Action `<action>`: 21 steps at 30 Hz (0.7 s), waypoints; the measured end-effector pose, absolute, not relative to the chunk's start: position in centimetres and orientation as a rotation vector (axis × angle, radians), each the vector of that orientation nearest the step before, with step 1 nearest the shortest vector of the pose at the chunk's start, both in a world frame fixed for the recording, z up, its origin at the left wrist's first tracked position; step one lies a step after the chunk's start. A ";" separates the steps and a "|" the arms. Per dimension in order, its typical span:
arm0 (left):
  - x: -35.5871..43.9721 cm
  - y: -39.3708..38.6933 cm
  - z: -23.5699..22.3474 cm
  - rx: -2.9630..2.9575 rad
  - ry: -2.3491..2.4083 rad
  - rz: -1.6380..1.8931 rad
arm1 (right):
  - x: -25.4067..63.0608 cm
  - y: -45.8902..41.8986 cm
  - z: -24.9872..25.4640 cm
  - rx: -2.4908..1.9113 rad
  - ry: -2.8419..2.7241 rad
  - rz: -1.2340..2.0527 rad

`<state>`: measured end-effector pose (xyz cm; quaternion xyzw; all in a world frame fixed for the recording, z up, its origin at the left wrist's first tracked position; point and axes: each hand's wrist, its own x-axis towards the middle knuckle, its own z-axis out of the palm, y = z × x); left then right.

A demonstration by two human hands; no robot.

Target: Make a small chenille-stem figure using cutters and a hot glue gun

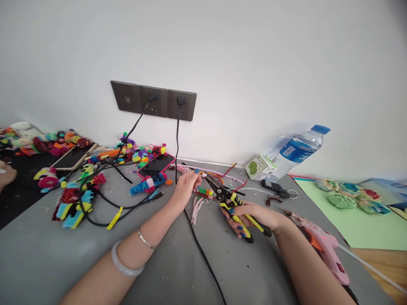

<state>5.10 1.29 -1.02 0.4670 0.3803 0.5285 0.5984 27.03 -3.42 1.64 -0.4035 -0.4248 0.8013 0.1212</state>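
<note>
My right hand (244, 218) is wrapped round the yellow-and-black handles of a pair of wire-cutting pliers (227, 197), whose dark jaws point up and left. My left hand (188, 184) is closed in a pinch just left of the jaw tips. A small whitish piece (204, 174) shows at its fingertips; what it is, I cannot make out. Below the left fingers, pale pink pipe cleaner pieces (197, 209) lie on the grey table (152, 262). A small green, red and yellow pipe cleaner piece (204, 192) lies between the two hands.
Pipe cleaner figures (78, 197) and black cables (203, 250) spread across the left and middle. A pink glue gun (327, 250) lies beside my right forearm. Behind are a tilted water bottle (299, 148), a small box (259, 167) and keys (276, 188). Another person's hand (6, 174) shows at far left.
</note>
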 end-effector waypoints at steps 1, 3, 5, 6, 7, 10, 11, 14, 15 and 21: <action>5.1 1.2 -0.9 1.129 0.895 1.214 | 27.0 -3.4 1.7 -1.187 -1.245 2.335; 5.0 1.1 -0.8 1.201 0.918 1.189 | 26.9 -3.5 1.8 -1.203 -1.255 2.326; 5.0 1.1 -0.7 1.242 0.927 1.168 | 26.9 -3.5 2.0 -1.216 -1.258 2.321; 5.0 1.0 -0.7 1.254 0.927 1.158 | 26.8 -3.5 2.0 -1.223 -1.260 2.318; 5.0 1.0 -0.6 1.265 0.924 1.146 | 26.8 -3.5 2.1 -1.227 -1.262 2.316; 5.0 1.0 -0.5 1.303 0.909 1.126 | 26.8 -3.5 2.1 -1.227 -1.260 2.325; 5.0 1.0 -0.4 1.314 0.906 1.124 | 26.8 -3.5 2.1 -1.222 -1.257 2.329; 5.0 0.9 -0.3 1.336 0.900 1.123 | 27.0 -3.5 2.0 -1.209 -1.243 2.334; 5.0 0.9 -0.3 1.337 0.896 1.122 | 27.0 -3.4 1.9 -1.203 -1.237 2.341; 5.1 0.8 -0.6 1.296 0.878 1.120 | 27.1 -3.2 1.9 -1.166 -1.224 2.403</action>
